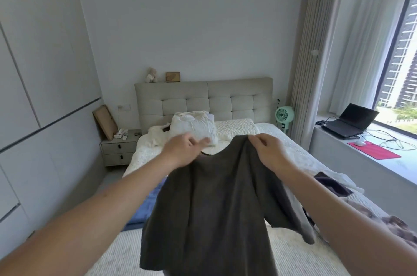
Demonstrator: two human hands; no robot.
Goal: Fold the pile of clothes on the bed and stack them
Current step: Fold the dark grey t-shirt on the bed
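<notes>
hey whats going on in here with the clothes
A person is holding a dark grey t-shirt up over the bed, unfolded. The right hand grips one shoulder and the left hand holds it near the collar. More unfolded clothes lie on the bed's right side.

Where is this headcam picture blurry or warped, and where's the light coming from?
Head view: daylight enters through the window at right; the left hand is motion-smeared over the dark grey T-shirt; wide-angle distortion bends the curtain and wardrobe lines.
</notes>
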